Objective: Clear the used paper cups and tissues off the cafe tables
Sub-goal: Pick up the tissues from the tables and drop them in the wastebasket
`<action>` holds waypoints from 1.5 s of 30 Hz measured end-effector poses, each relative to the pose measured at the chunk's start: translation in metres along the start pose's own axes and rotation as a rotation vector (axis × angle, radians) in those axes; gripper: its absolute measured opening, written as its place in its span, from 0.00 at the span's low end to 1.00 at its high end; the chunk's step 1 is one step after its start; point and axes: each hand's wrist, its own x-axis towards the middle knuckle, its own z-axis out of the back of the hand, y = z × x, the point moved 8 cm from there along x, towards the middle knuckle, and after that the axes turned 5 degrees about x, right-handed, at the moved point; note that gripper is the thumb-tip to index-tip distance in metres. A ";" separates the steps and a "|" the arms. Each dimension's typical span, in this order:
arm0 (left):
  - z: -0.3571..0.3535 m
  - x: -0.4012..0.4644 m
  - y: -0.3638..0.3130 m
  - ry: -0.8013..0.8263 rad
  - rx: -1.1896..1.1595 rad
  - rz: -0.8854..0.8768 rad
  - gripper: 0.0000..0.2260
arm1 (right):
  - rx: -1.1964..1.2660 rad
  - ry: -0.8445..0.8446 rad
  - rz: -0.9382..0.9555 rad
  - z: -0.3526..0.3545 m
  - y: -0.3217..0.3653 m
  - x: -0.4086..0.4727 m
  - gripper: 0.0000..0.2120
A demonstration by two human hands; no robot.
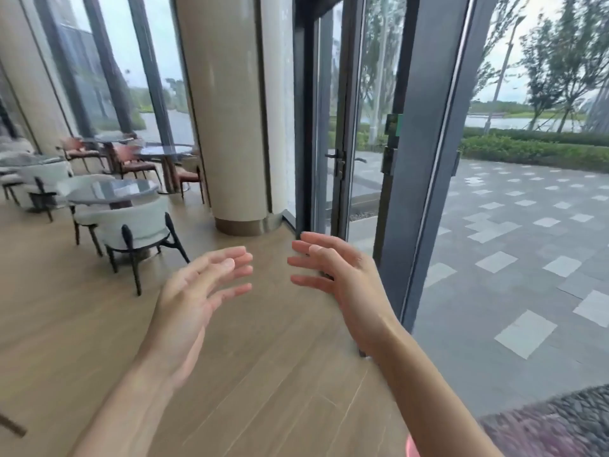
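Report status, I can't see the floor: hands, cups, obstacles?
Left hand and right hand open, empty. No cups visible; nearest table looks bare. White chair stands before it.

no readable text, green sign (393, 124) on door frame (425, 159) too blurred to read

Bare floor (263, 374) lies open ahead; a pillar (227, 110) and door frame (425, 159) block beyond (chair (138, 229) and table (112, 191) crowd the left).
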 end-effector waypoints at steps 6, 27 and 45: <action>0.178 -0.065 -0.048 -0.278 0.100 -0.033 0.11 | 0.077 0.251 -0.068 -0.179 -0.030 -0.031 0.12; 0.633 -0.224 -0.161 -1.129 0.231 -0.162 0.11 | 0.326 0.890 -0.261 -0.712 -0.124 -0.097 0.10; 0.985 -0.262 -0.250 -1.002 0.193 -0.264 0.11 | 0.382 0.960 -0.194 -1.097 -0.139 -0.235 0.10</action>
